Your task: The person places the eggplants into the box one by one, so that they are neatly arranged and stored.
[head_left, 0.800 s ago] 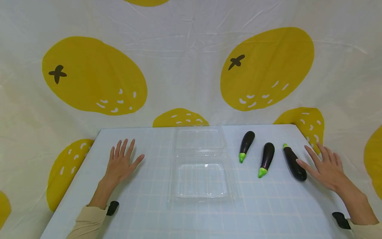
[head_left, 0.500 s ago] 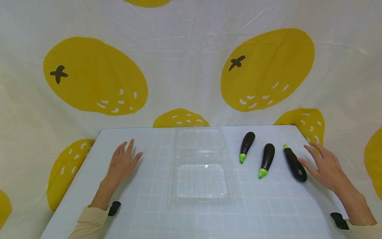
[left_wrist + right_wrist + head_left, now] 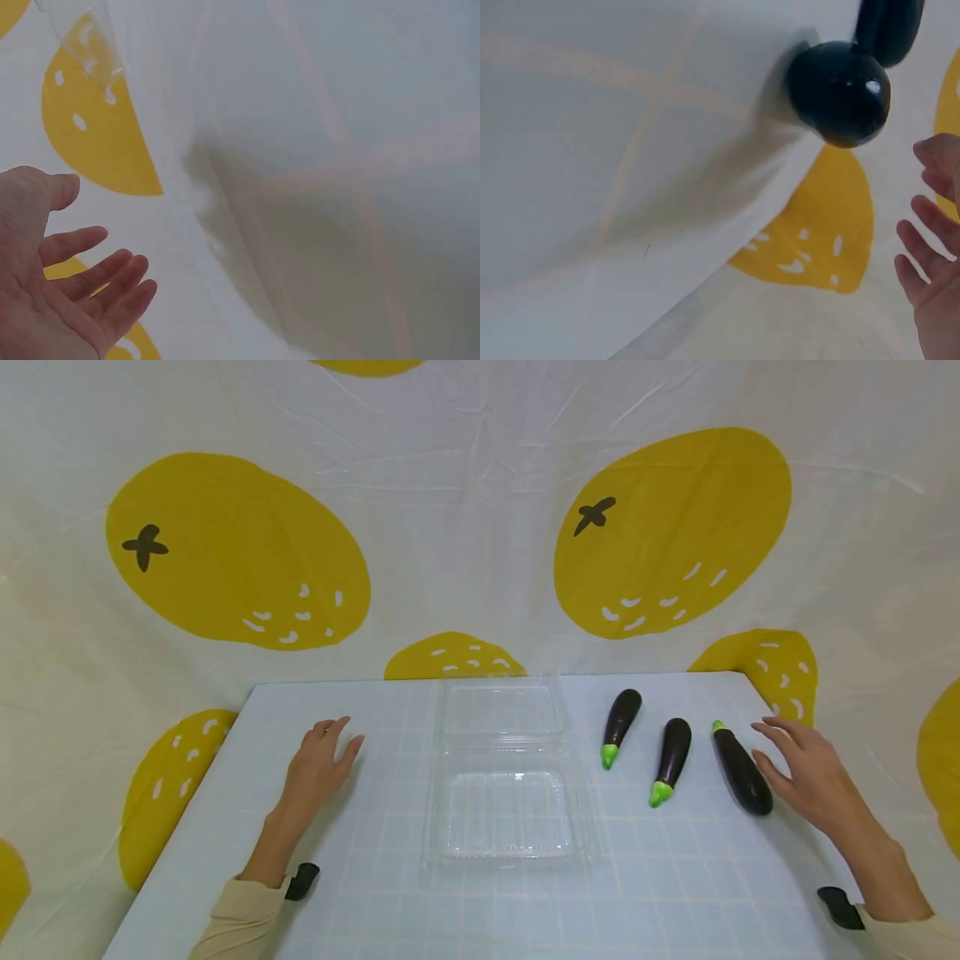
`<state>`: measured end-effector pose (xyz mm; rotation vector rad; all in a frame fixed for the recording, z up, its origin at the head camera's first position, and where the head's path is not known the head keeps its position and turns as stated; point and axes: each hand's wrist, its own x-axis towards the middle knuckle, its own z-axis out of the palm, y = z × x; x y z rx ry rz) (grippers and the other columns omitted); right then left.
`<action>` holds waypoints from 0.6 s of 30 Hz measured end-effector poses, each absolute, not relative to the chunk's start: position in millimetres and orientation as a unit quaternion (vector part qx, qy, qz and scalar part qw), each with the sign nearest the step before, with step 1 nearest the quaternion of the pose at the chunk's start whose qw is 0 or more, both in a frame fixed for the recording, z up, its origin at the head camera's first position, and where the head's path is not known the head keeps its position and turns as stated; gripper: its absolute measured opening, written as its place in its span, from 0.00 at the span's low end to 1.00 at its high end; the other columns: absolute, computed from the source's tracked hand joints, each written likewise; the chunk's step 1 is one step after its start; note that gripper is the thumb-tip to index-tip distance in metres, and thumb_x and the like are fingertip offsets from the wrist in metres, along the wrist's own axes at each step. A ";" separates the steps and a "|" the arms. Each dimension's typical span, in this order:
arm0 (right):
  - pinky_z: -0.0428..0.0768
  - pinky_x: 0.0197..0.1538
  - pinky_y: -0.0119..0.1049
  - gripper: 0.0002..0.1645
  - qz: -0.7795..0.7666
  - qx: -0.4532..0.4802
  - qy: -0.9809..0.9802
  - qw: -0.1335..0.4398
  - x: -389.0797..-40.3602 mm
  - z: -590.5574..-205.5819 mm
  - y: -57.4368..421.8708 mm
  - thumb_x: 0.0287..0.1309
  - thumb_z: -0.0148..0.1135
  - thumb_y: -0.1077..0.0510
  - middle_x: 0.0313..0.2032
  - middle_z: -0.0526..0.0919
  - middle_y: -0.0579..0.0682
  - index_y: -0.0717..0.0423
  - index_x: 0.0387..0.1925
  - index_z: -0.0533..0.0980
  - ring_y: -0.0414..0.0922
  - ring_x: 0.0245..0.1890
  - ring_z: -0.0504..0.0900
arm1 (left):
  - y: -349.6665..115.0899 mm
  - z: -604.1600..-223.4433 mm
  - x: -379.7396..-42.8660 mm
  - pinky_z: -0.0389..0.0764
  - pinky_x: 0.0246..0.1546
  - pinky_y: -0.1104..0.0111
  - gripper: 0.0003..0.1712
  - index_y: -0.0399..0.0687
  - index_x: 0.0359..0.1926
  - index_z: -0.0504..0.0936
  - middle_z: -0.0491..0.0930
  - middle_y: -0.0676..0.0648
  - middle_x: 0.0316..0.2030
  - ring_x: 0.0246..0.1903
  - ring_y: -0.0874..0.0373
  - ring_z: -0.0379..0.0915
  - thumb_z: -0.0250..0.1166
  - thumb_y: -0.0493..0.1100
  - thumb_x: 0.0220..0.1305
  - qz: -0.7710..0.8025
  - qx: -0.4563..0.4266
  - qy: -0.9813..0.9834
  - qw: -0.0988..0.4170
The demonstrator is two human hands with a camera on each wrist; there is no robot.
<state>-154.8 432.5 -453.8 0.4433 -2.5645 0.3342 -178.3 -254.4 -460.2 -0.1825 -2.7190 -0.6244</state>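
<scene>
My left hand (image 3: 315, 770) hovers over the left part of the table with loosely bent fingers and holds nothing. At the right, my right hand (image 3: 813, 777) is beside the rightmost eggplant (image 3: 741, 772), thumb and fingers apart, gripping nothing. In the right wrist view that eggplant (image 3: 840, 94) shows its round dark end, apart from the fingers. A second eggplant (image 3: 670, 762) and a third eggplant (image 3: 621, 727) lie to its left, green stems toward me. Midway between the hands sits a clear plastic clamshell container (image 3: 510, 814), its lid (image 3: 501, 710) folded back flat.
The table (image 3: 375, 910) has a pale blue cloth with a faint grid. Behind it hangs a white curtain (image 3: 457, 527) printed with large yellow fruit, close to the table's back edge. Dark wrist cameras stick out by both sleeves.
Both hands' fingers have gone from spread to loosely bent. My left hand has shifted slightly right, my right hand slightly left. The eggplants and container stay put.
</scene>
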 end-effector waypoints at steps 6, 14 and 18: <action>0.58 0.72 0.67 0.31 0.141 0.159 -0.946 0.243 -155.4 -451.8 423.5 0.52 0.71 0.72 0.59 0.72 0.70 0.67 0.59 0.74 0.68 0.58 0.67 | -244.8 -458.4 -179.1 0.72 0.61 0.39 0.29 0.30 0.67 0.72 0.71 0.27 0.61 0.62 0.32 0.68 0.61 0.47 0.77 -0.250 -0.041 -0.959 0.124; 0.63 0.72 0.60 0.29 0.156 0.182 -0.937 0.252 -160.3 -451.4 411.8 0.54 0.70 0.72 0.58 0.74 0.69 0.67 0.59 0.75 0.67 0.56 0.70 | -231.4 -454.5 -178.2 0.78 0.54 0.42 0.27 0.32 0.66 0.75 0.74 0.30 0.59 0.53 0.37 0.76 0.62 0.47 0.76 -0.284 -0.042 -0.950 0.120; 0.63 0.73 0.56 0.30 0.163 0.184 -0.938 0.246 -160.9 -451.3 405.1 0.54 0.71 0.71 0.58 0.75 0.69 0.67 0.59 0.75 0.66 0.57 0.70 | -225.7 -456.7 -178.2 0.79 0.52 0.44 0.26 0.33 0.66 0.75 0.75 0.31 0.59 0.52 0.38 0.78 0.62 0.46 0.76 -0.298 -0.042 -0.946 0.119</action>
